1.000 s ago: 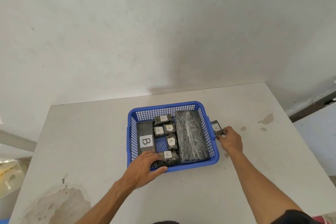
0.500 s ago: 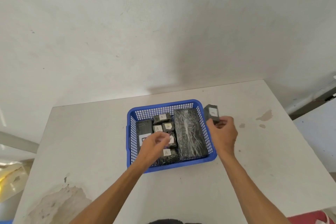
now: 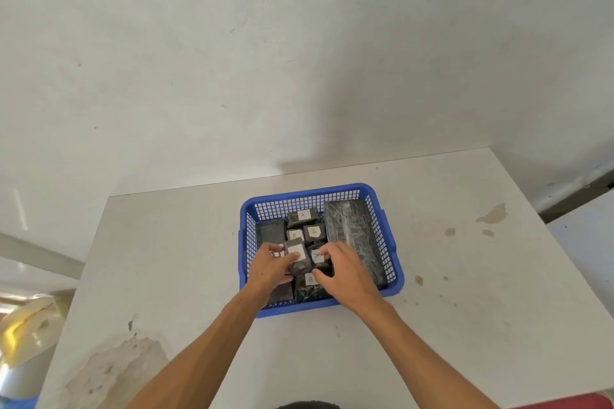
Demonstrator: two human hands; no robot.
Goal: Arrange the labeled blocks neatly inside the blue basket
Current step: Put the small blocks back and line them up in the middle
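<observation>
The blue basket [image 3: 309,193] sits mid-table. It holds a long black wrapped block [image 3: 352,229] on its right and a flat black block [image 3: 270,231] on its left, partly hidden by my left hand. Small black blocks labelled A [image 3: 302,216] [image 3: 314,232] fill the middle. Both hands are inside the basket. A small white-labelled block [image 3: 296,256] is raised slightly between them. My left hand [image 3: 269,271] grips its left side. My right hand [image 3: 345,276] holds its right side, fingers over a neighbouring A block [image 3: 318,257]. Another A block [image 3: 310,279] lies below.
The white table [image 3: 465,309] has brown stains [image 3: 491,214] at the right and a worn patch [image 3: 116,365] at the front left. A wall stands behind the table's far edge. A red object [image 3: 564,402] shows at the bottom right.
My right hand picked the small block up from the table outside the basket's right wall and carried it into the middle. My left hand moved from the front wall to meet it.
</observation>
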